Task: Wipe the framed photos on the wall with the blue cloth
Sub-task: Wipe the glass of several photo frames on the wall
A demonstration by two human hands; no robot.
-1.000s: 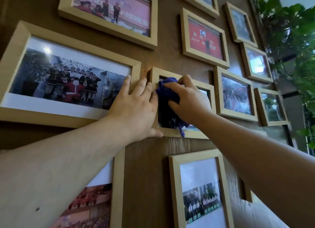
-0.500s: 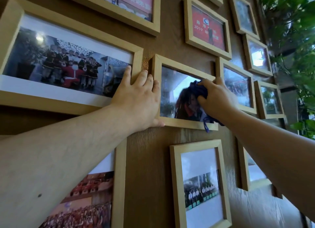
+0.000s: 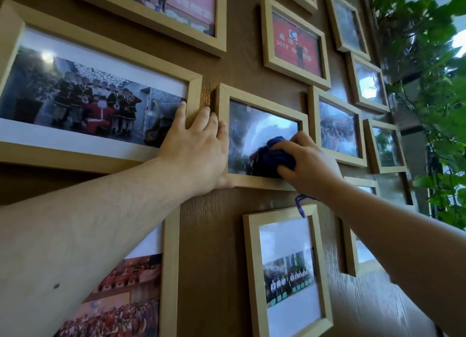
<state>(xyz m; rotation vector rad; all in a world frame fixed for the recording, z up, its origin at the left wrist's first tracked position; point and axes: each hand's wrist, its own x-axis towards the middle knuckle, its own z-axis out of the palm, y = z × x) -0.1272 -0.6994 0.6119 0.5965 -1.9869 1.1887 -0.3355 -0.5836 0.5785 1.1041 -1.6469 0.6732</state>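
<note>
My left hand [image 3: 199, 150] lies flat and open, its fingers [image 3: 180, 114] over the big photo's corner and its thumb under the small framed photo [image 3: 262, 125] to steady it. My right hand [image 3: 309, 165] is closed around the bunched blue cloth [image 3: 273, 157], pressed under my fingertips onto the lower right glass. I judge the cloth soft and light, the glass fragile, so 1 gentle fistful suffices.

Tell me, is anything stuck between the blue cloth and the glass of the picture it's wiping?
Nothing visible. The right hand presses the blue cloth straight against the glass of the small middle frame, at its lower right corner. The left hand rests beside it on the frame's left edge.
</note>
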